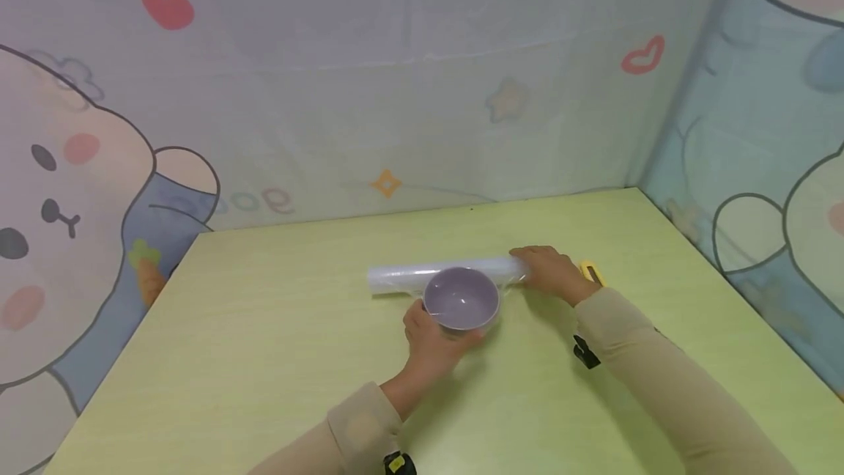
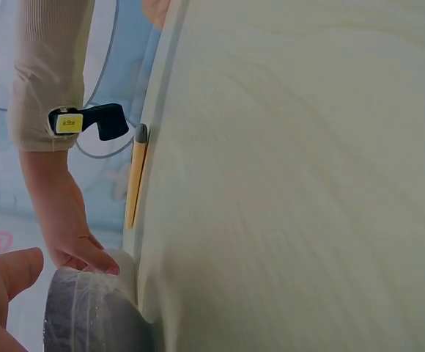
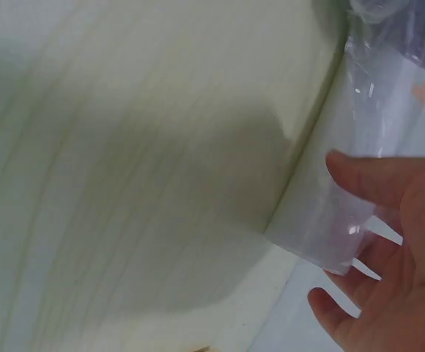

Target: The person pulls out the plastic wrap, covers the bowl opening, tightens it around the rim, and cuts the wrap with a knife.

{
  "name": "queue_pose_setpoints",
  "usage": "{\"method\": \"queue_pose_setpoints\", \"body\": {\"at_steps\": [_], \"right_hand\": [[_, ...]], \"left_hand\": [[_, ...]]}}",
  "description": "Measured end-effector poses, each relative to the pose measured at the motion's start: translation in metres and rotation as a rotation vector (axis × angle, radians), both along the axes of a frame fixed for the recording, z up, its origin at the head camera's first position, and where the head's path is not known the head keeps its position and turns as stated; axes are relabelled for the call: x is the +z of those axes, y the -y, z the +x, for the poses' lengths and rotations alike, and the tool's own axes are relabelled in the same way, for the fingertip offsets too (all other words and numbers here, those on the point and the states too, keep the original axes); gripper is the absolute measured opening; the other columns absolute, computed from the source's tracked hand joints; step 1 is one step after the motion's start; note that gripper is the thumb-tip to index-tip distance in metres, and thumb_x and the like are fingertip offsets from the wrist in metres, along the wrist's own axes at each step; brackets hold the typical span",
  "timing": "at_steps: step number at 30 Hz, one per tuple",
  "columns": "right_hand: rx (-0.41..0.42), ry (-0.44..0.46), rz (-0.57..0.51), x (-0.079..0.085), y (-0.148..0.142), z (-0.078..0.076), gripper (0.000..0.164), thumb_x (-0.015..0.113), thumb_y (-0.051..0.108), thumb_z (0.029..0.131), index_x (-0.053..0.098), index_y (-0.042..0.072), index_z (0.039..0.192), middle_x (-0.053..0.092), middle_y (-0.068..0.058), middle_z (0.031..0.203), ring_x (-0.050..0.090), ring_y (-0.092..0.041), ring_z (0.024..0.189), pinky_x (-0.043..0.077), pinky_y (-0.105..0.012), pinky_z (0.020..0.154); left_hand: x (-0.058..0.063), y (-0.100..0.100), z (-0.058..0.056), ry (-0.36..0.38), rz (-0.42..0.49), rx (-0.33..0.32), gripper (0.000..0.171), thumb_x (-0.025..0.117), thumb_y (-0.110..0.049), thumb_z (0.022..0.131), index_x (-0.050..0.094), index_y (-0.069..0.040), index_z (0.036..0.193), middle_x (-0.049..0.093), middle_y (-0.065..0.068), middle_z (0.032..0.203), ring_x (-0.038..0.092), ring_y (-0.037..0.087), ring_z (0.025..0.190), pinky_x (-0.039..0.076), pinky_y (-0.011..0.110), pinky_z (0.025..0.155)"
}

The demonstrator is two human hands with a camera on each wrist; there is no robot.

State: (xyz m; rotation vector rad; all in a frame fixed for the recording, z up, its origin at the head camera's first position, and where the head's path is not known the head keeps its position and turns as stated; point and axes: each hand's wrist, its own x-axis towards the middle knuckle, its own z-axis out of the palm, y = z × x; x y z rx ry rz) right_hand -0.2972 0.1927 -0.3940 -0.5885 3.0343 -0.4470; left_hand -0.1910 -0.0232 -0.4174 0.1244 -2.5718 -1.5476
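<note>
"Holding what, and where?"

"Purple bowl [image 1: 461,297], right in front of me! My left hand [image 1: 431,352] cups its near side, thumb and fingers curved round. My right hand [image 1: 554,273] grips the film roll [image 1: 417,277] by its right end."

"And the roll's line?"

"Lengthwise, left to right across the worktop [image 1: 277,328], just beyond the bowl. My right hand's nearer, right on it; from my left, it lies ahead, past the bowl. Clear film [image 2: 91,301] covers the bowl's side."

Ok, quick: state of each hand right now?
Left hand: closed, holding the purple bowl.
Right hand: closed around one end of the film roll.
</note>
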Motion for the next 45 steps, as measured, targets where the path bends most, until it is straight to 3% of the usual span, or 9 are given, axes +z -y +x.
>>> {"method": "queue_pose_setpoints", "body": {"at_steps": [5,9,17,26,31,39,45], "right_hand": [[-0.014,-0.042,0.087,0.000,0.001,0.003,0.052,0.067,0.015,0.083,0.049,0.007,0.131,0.053,-0.018,0.130,0.048,-0.041,0.117,0.043,-0.056,0.085],[-0.022,-0.053,0.104,0.000,0.000,0.003,0.052,0.068,0.017,0.082,0.050,0.008,0.131,0.054,-0.017,0.129,0.050,-0.040,0.115,0.045,-0.054,0.083],[-0.044,-0.104,0.112,-0.005,-0.002,0.007,0.051,0.069,0.020,0.081,0.052,0.009,0.128,0.058,-0.016,0.124,0.054,-0.038,0.108,0.047,-0.051,0.078],[-0.117,-0.152,0.175,-0.010,0.000,0.017,0.049,0.070,0.021,0.081,0.052,0.011,0.125,0.062,-0.016,0.115,0.056,-0.036,0.102,0.048,-0.047,0.070],[-0.119,-0.213,0.212,-0.010,0.002,0.023,0.043,0.071,0.022,0.079,0.055,0.010,0.118,0.065,-0.015,0.104,0.059,-0.033,0.089,0.049,-0.044,0.063],[-0.112,-0.438,0.269,-0.013,0.007,0.042,0.029,0.071,0.023,0.078,0.055,0.005,0.095,0.062,-0.015,0.075,0.055,-0.029,0.064,0.043,-0.039,0.047],[-0.110,-0.409,0.321,-0.010,0.009,0.054,0.032,0.071,0.024,0.078,0.051,0.004,0.092,0.058,-0.014,0.071,0.053,-0.028,0.064,0.041,-0.037,0.048]], "left_hand": [[0.000,-0.006,0.000,-0.022,-0.005,0.032,0.106,0.084,-0.033,0.057,0.021,0.010,0.132,0.028,0.027,0.130,0.031,0.040,0.119,0.033,0.054,0.098],[-0.001,-0.006,-0.002,-0.013,0.002,0.010,0.109,0.084,-0.033,0.060,0.016,0.011,0.134,0.024,0.029,0.133,0.029,0.042,0.122,0.032,0.055,0.100],[-0.005,0.006,-0.007,-0.011,0.133,-0.128,0.108,0.081,-0.028,0.066,0.009,0.005,0.139,0.026,0.027,0.135,0.031,0.041,0.126,0.029,0.053,0.104],[-0.005,0.024,-0.017,-0.037,0.133,-0.292,0.102,0.081,-0.024,0.067,0.015,0.004,0.139,0.031,0.024,0.135,0.036,0.037,0.127,0.026,0.052,0.108],[-0.002,0.034,-0.021,0.014,0.159,-0.342,0.104,0.083,-0.023,0.065,0.015,0.001,0.140,0.030,0.022,0.136,0.037,0.035,0.126,0.024,0.051,0.108],[0.000,0.053,-0.031,0.130,0.103,-0.394,0.108,0.084,-0.030,0.065,0.012,-0.002,0.141,0.035,0.019,0.138,0.036,0.033,0.130,0.025,0.051,0.108],[0.005,0.068,-0.042,0.166,0.047,-0.474,0.106,0.083,-0.031,0.065,0.015,-0.004,0.142,0.034,0.017,0.142,0.031,0.030,0.134,0.023,0.050,0.109]]}}
